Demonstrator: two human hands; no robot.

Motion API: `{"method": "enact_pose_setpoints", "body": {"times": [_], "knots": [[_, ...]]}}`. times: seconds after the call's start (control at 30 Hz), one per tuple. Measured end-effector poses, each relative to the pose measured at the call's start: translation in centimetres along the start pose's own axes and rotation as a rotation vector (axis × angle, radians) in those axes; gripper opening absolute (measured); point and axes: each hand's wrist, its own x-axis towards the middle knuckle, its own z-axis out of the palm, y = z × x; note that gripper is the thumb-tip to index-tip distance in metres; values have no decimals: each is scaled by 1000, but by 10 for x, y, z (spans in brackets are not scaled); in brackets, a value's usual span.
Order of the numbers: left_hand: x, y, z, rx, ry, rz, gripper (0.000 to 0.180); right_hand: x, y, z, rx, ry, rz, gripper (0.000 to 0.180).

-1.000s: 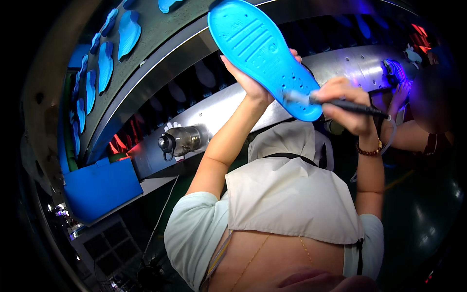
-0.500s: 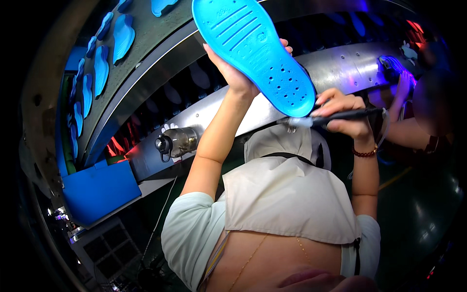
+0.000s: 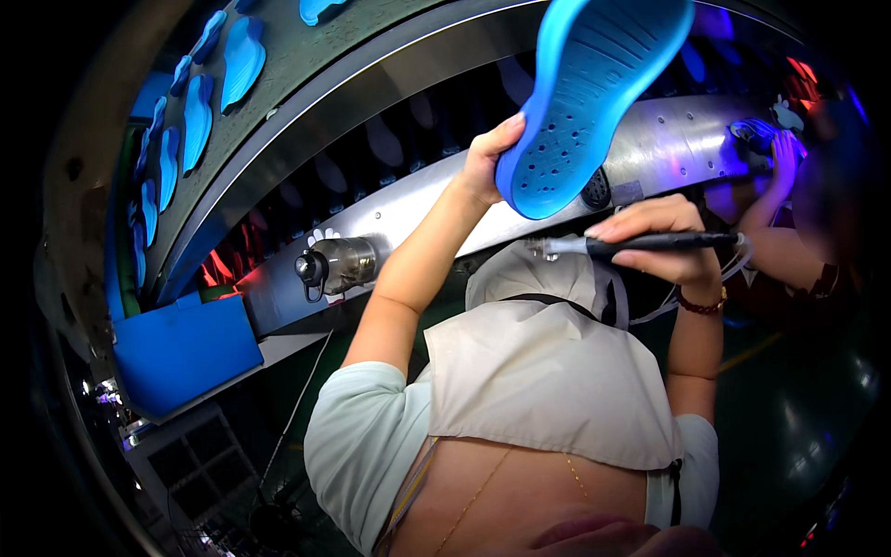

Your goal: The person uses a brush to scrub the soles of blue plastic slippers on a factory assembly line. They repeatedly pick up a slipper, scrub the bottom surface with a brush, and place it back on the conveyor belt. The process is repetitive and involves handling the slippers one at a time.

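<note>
My left hand [image 3: 490, 160] grips a bright blue shoe insole [image 3: 594, 102] by its edge near the rounded, perforated end. The insole is raised and tilted, with grooves across its other part. Its far tip runs out of the picture. Below and right of it, my right hand [image 3: 670, 227] is closed around a black pen-shaped tool [image 3: 710, 239] with a cord at its back end. The tool's pale front tip [image 3: 555, 247] points left and is apart from the insole. Some left-hand fingers are hidden behind the insole.
Blue insoles [image 3: 198, 121] lie on a grey conveyor belt [image 3: 288, 93] at upper left. A bottle with a black lid [image 3: 351, 263] stands on the metal ledge [image 3: 650, 139]. A blue box [image 3: 190, 357] sits at left. Another person's hand [image 3: 785, 153] works at right under purple light.
The insole has moved right and tilted differently, and my left hand now shows at its left edge. The tool, near the insole's end before, is now apart from it, slightly lower.
</note>
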Motion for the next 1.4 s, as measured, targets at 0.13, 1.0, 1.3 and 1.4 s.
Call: {"method": "enact_pose_setpoints", "body": {"times": [0.13,1.0,1.3,1.4], "knots": [[9,13,5,44,26,-267,53,9,11,3,-163,93,25,20],[6,25,0,268,308,-656,63,-18,-7,-43,-167,112,214,20],[-6,21,-19,59,223,-202,62,-22,-16,-31,-214,154,-118,21],[13,-23,-14,-349,94,-26,84,-15,15,-25,-317,337,40,21]]}}
